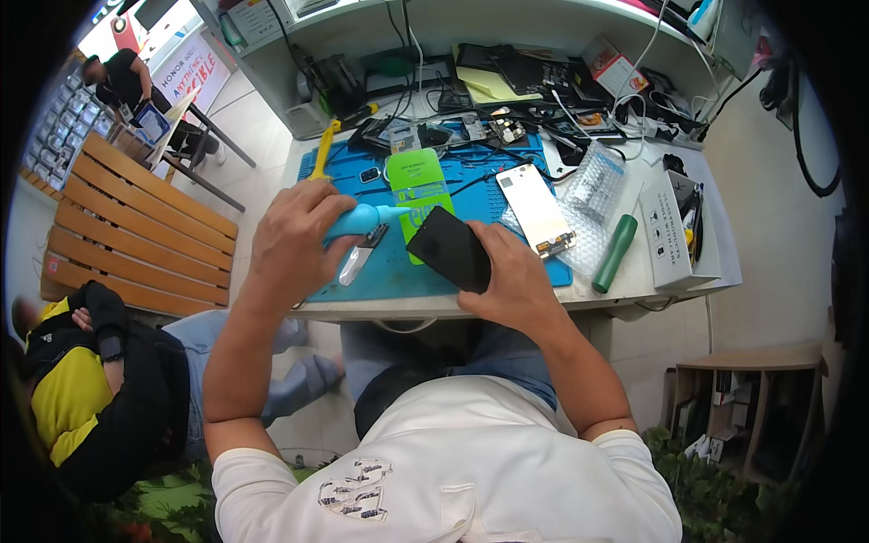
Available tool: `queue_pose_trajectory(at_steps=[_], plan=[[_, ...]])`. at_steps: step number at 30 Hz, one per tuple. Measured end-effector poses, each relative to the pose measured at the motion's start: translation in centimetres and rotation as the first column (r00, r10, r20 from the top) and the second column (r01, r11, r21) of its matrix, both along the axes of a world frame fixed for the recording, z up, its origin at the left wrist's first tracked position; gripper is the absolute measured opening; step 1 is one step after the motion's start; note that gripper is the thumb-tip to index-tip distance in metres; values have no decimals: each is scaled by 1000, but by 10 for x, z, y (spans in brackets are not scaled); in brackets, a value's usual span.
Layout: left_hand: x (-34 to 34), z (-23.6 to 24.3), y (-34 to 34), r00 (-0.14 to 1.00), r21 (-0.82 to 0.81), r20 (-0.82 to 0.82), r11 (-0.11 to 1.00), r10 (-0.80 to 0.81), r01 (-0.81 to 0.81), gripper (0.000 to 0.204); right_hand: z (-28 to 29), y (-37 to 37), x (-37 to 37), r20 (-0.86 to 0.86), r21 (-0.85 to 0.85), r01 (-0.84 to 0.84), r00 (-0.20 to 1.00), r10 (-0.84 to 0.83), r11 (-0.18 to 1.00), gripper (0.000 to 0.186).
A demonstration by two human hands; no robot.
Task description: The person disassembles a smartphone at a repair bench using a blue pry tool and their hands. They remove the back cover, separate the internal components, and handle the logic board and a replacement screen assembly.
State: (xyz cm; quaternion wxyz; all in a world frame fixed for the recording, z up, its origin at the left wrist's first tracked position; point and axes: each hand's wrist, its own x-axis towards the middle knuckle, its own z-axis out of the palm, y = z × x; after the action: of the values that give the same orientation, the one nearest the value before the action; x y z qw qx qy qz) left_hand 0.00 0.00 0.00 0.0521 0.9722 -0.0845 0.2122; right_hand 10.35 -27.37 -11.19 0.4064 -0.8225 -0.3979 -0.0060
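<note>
My left hand (291, 233) is closed around a light blue squeeze blower (358, 221). The blower's thin nozzle points right, at the phone's upper edge. In my right hand (518, 282) a black smartphone (451, 246) is gripped by its side and lower end, tilted above the mat. A green and yellow package (415, 170) lies behind the phone and is partly covered by it. Under my left wrist, next to the blower, is a small clear-and-dark object (357, 262) whose kind I cannot make out. The blue work mat (362, 288) spreads beneath all this.
Right of the phone lie a pale screen panel (532, 201), bubble wrap (597, 185) and a green-handled screwdriver (617, 252). A white box (681, 237) of tools stands at the right edge. Cables and phone parts (507, 127) crowd the back. A person (81, 380) sits at left.
</note>
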Motion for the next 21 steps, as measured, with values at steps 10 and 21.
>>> queue_pose_trajectory(at_steps=[10,21], plan=[[-1,-2,3,998,6,60,1000,-5,4,39,2,-3,-1,-5,-13,2,1000,-2,1000,80],[-3,-6,7,998,3,58,1000,10,-10,40,4,-2,3,26,6,9,1000,-9,1000,79]])
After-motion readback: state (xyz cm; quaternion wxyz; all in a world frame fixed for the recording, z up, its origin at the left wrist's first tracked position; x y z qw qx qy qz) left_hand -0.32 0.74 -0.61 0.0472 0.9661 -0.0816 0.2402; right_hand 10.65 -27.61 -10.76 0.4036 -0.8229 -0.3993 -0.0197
